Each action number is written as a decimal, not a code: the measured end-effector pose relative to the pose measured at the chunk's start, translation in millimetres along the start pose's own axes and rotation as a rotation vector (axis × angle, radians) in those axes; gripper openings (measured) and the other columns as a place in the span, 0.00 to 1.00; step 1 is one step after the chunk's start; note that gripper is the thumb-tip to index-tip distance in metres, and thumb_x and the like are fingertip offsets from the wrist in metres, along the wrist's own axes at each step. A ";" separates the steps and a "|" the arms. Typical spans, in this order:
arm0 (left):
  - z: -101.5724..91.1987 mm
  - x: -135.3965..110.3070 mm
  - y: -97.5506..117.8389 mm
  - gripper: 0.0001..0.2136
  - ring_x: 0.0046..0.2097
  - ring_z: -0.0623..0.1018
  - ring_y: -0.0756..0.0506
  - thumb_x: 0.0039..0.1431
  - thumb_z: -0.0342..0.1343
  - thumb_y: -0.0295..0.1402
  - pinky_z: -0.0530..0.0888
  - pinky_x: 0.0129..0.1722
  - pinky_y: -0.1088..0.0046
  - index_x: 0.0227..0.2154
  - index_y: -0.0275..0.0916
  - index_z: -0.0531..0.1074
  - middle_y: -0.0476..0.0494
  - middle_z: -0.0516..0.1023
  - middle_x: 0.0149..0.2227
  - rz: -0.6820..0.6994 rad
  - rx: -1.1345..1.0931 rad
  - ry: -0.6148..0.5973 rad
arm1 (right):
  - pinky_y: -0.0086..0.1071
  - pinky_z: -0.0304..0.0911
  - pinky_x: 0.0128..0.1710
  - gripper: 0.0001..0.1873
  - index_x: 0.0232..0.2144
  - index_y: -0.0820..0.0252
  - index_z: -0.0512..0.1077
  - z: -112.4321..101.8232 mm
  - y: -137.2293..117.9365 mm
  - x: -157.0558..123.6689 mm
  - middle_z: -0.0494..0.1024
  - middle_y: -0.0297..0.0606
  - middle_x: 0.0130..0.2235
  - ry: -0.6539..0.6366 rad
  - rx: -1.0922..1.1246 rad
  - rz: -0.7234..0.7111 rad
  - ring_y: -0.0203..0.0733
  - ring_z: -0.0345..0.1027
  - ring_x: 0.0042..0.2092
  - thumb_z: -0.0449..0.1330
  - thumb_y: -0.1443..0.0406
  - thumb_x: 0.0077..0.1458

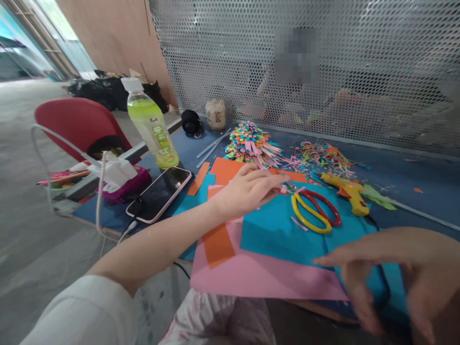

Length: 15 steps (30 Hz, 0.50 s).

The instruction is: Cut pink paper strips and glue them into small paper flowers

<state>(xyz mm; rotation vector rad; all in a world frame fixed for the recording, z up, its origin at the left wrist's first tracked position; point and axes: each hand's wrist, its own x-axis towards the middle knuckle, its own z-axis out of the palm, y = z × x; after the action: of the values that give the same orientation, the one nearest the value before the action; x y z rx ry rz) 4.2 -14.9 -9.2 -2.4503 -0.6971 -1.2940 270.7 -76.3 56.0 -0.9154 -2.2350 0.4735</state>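
My left hand (251, 188) reaches palm-down over the coloured paper, its fingers closed near the scissors' blades. A small piece of pink paper (283, 190) shows at its fingertips; the thumb and most of that piece are hidden. The scissors (312, 211), with one yellow and one red handle loop, lie on a blue sheet (276, 235) just right of these fingers. My right hand (402, 263), blurred, is above the table's near right side, fingers apart and nothing visible in them. Beneath the blue sheet lies a pink sheet (251, 275), with an orange strip (218, 247) on it.
A cone of multicoloured paper fringe (251, 146) stands behind, beside a heap of paper shreds (325, 157). A yellow glue gun (347, 192) lies right of the scissors. Leftward are a phone (160, 194), a drink bottle (153, 124) and a charger (117, 172). Perforated metal (230, 48) borders the back.
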 end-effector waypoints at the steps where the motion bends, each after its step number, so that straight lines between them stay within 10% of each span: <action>1: -0.3 0.1 0.1 0.08 0.38 0.76 0.52 0.59 0.53 0.32 0.64 0.45 0.72 0.42 0.39 0.68 0.50 0.79 0.36 0.000 0.000 0.001 | 0.20 0.50 0.08 0.40 0.24 0.54 0.77 -1.2 1.1 -1.4 0.59 0.26 0.07 -0.090 0.054 0.025 0.28 0.52 0.08 0.46 0.30 0.35; 5: -0.6 -0.1 -0.3 0.09 0.38 0.76 0.52 0.59 0.53 0.32 0.64 0.44 0.72 0.42 0.39 0.67 0.50 0.79 0.35 0.005 -0.003 0.009 | 0.19 0.57 0.11 0.23 0.32 0.56 0.77 -0.8 12.7 1.2 0.72 0.29 0.15 -0.792 0.759 0.434 0.30 0.63 0.13 0.57 0.45 0.48; 10: -0.2 -1.1 -1.0 0.08 0.39 0.76 0.52 0.60 0.52 0.32 0.64 0.45 0.71 0.41 0.39 0.68 0.50 0.79 0.36 -0.005 0.003 -0.015 | 0.29 0.71 0.26 0.31 0.57 0.47 0.59 2.6 19.9 16.5 0.68 0.44 0.55 -0.897 0.939 0.385 0.43 0.72 0.45 0.61 0.63 0.51; 15: -1.3 -0.5 0.0 0.08 0.39 0.76 0.52 0.59 0.52 0.32 0.65 0.45 0.71 0.41 0.39 0.68 0.50 0.79 0.36 -0.020 -0.014 -0.005 | 0.39 0.66 0.49 0.31 0.54 0.47 0.64 4.6 20.1 20.1 0.65 0.42 0.58 -0.885 0.769 0.334 0.46 0.64 0.55 0.65 0.65 0.47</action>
<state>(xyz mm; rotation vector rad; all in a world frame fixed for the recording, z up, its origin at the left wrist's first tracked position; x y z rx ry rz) 3.1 -15.6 -9.0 -2.4644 -0.7182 -1.3045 266.4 -48.3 50.7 -0.7023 -2.2395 2.0395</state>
